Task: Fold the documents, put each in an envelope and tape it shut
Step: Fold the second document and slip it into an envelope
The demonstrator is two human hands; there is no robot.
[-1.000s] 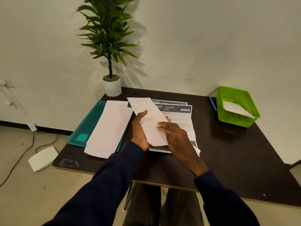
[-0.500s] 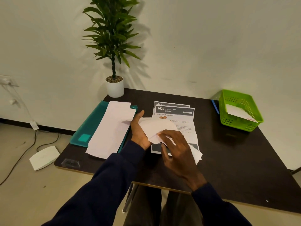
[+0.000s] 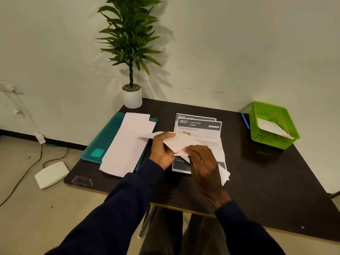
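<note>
Over documents (image 3: 199, 128) | left hand (image 3: 161, 150), right hand (image 3: 204, 166) grip envelope (image 3: 181, 142) | long axis left-right

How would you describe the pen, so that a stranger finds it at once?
Look at the dark table and find the green basket at its far right corner. The pen lies flat on the table just left of the basket. Unlike the wide green basket, it is thin and blue.

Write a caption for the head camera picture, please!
Left hand and right hand hold a white envelope over printed documents on a dark table.
</note>
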